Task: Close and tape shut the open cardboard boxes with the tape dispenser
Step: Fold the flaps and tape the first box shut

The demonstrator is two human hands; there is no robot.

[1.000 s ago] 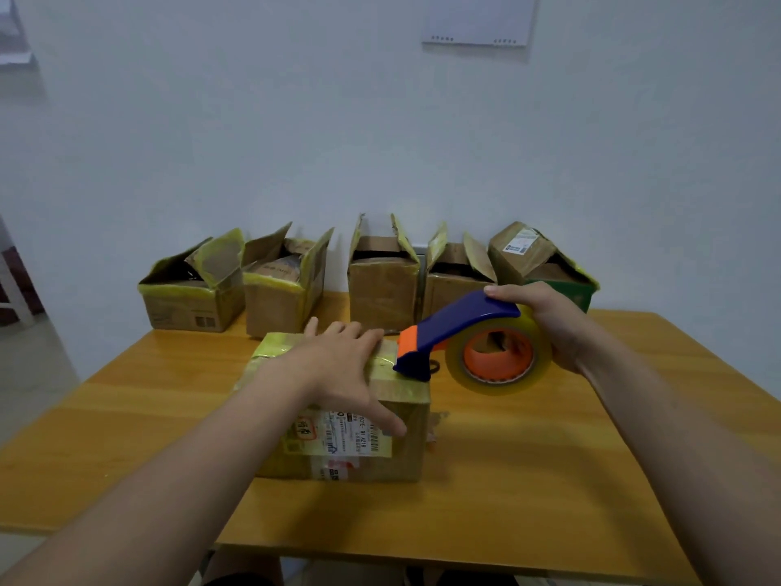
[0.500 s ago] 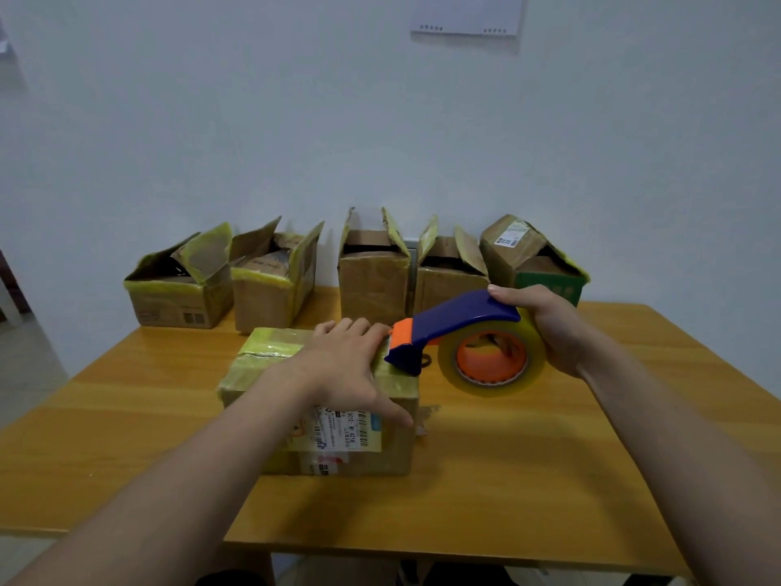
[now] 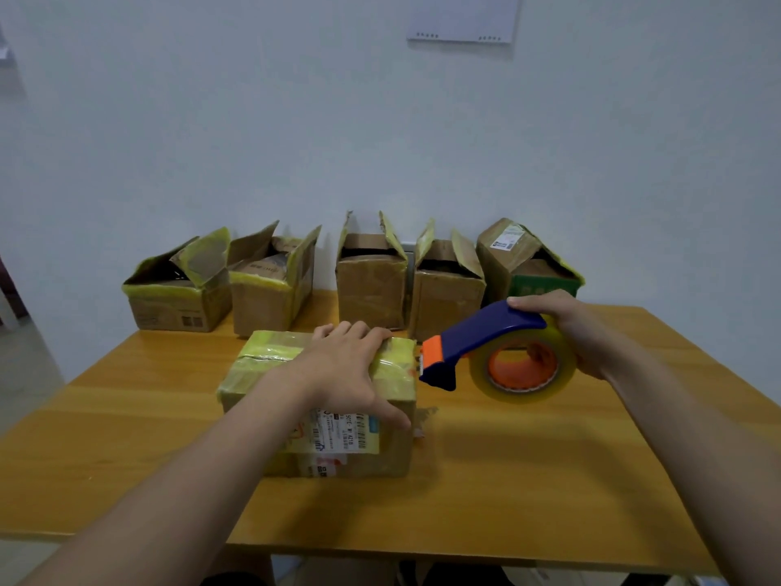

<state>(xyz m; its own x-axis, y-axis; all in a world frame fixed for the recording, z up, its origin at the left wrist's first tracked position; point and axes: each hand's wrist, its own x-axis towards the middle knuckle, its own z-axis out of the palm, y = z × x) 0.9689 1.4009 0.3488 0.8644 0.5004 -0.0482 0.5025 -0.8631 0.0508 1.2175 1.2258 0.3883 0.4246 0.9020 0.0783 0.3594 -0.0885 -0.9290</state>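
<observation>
Fingers (image 3: 359, 332) of the L hand (image 3: 342, 370) lie spread flat across the top of the closed box (image 3: 262, 365), thumb reaching down its front face beside the shipping label (image 3: 346, 435): pressing, not clutching. R hand (image 3: 568, 327) is wrapped round the blue handle of the tape dispenser (image 3: 481, 332), fingers curled through the roll's orange core. The tool is held in the air just off the box's right end, orange blade end pointing at it; contact can't be told, gap too slim.

Key relation: the box lies directly left of the dispenser's nose, long axis and top seam running left-right across the surface (image 3: 507, 480), so the R hand is nearer the start point at the box's right top edge. Likely next move is a pull leftward along the seam, w/ the L hand sitting in that path.

The box sits mid-surface. Five open boxes (image 3: 372, 285) line the far edge, flaps up, not yet taped.
</observation>
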